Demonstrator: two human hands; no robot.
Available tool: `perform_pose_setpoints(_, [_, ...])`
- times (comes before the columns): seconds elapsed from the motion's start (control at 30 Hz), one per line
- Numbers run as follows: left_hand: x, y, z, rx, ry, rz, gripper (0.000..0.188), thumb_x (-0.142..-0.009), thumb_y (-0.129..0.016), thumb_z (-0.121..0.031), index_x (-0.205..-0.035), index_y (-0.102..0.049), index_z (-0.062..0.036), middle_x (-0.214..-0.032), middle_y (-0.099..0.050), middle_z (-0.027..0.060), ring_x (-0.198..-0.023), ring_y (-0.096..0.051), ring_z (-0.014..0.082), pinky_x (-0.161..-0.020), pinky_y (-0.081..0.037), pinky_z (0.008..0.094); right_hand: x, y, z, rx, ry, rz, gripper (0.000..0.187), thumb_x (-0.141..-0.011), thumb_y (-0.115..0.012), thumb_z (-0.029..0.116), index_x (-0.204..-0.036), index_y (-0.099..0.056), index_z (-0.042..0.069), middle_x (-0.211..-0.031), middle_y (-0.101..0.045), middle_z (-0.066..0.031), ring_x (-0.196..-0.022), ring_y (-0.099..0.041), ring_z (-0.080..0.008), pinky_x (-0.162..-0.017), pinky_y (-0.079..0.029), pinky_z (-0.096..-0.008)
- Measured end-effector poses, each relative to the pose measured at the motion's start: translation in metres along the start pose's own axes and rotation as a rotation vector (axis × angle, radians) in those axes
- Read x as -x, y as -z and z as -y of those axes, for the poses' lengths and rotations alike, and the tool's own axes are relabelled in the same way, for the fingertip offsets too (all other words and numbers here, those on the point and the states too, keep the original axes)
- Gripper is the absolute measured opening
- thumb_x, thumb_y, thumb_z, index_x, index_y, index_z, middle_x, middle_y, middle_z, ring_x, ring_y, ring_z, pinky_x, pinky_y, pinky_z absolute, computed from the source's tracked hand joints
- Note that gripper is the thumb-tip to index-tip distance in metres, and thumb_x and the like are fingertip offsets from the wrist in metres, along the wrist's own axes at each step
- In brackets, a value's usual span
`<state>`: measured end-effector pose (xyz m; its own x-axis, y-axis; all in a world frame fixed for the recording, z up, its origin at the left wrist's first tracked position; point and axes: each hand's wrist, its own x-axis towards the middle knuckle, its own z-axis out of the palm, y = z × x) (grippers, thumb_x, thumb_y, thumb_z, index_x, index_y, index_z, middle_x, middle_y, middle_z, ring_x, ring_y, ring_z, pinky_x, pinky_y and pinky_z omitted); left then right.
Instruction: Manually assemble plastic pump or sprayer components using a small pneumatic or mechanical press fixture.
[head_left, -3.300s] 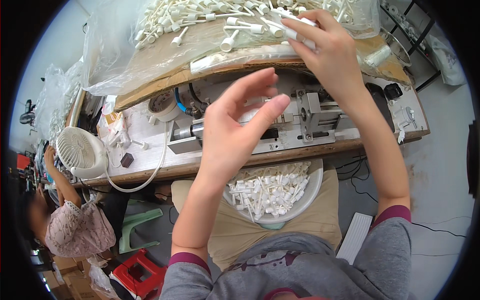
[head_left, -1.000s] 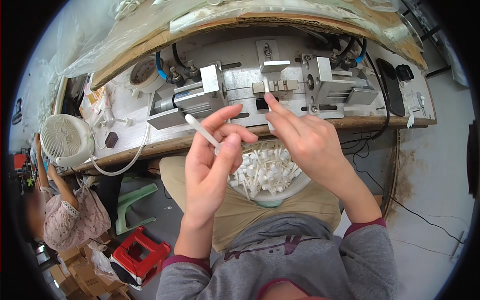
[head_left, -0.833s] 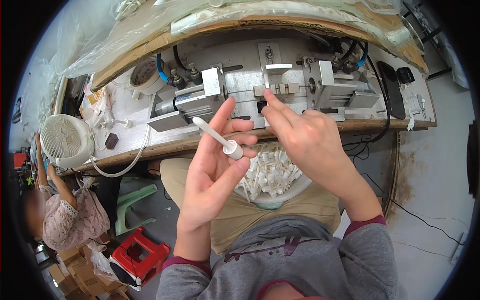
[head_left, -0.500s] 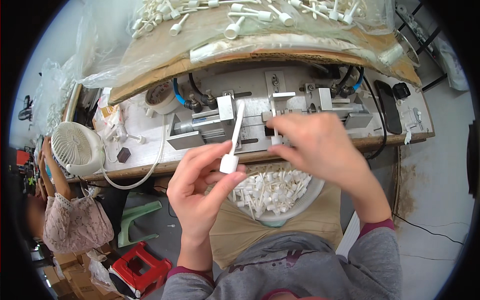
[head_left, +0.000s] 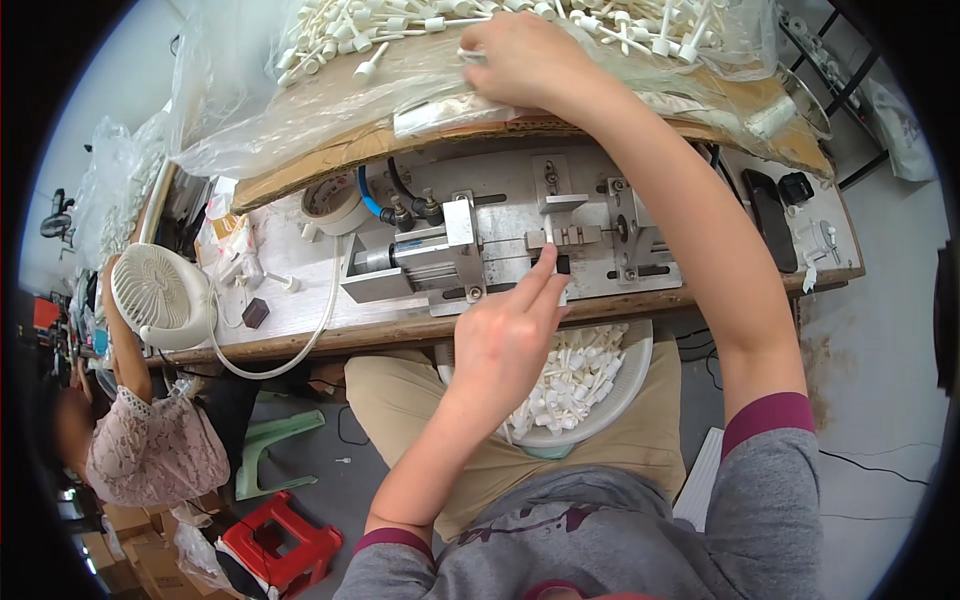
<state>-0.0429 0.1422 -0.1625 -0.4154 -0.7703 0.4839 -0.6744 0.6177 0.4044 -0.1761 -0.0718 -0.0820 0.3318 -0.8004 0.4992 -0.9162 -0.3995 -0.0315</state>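
My left hand (head_left: 505, 345) reaches to the metal clamping fixture (head_left: 575, 238) on the bench. Its index finger is stretched along a white plastic stick with a cap-like head (head_left: 549, 230), which stands in the fixture's slot. The fingers cover the stick's lower part, and the thumb is hidden. Over the cardboard shelf, my right hand (head_left: 530, 60) is closed, with a white piece (head_left: 470, 55) between thumb and fingers at the edge of a heap of similar capped sticks (head_left: 400, 22). Most of that piece is hidden.
In my lap rests a white basket (head_left: 640, 375) of capped sticks. A pneumatic cylinder (head_left: 425, 255) flanks the fixture. A white fan (head_left: 160, 297), tape roll (head_left: 335, 203) and black phone (head_left: 768, 220) lie around the bench. Another person (head_left: 155, 450) sits at left beside a red stool (head_left: 283, 545).
My right hand has gone from the fixture up to the heap on the shelf. My left hand, which held up a capped stick, has moved right to the fixture.
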Motion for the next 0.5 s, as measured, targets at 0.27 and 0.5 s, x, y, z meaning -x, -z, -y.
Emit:
perform_pose_setpoints(0.27, [-0.008, 0.001, 0.006, -0.075, -0.049, 0.012, 0.027, -0.076, -0.079, -0.014, -0.101, -0.073, -0.0077, -0.123, -0.071, 0.0064, -0.058, -0.064, 0.0247, -0.058, -0.053, 0.0327, 0.034, 0.035, -0.017, -0.826, -0.153, -0.002, 0.02, -0.088, -0.071, 0.016, -0.097, -0.076, -0.001, -0.087, -0.074, -0.0155, -0.077, -0.07, -0.021, -0.069, -0.055, -0.0335])
perform_pose_setpoints(0.5, [-0.01, 0.006, 0.006, -0.056, -0.022, 0.045, 0.025, -0.076, -0.079, -0.014, -0.099, -0.074, -0.0082, -0.123, -0.07, 0.006, -0.062, -0.066, 0.0277, -0.06, -0.054, 0.0324, 0.111, 0.095, -0.002, -1.176, -0.181, 0.136, 0.025, -0.091, -0.066, 0.014, -0.111, -0.072, 0.001, -0.087, -0.072, -0.0047, -0.069, -0.058, -0.0043, -0.059, -0.045, -0.0187])
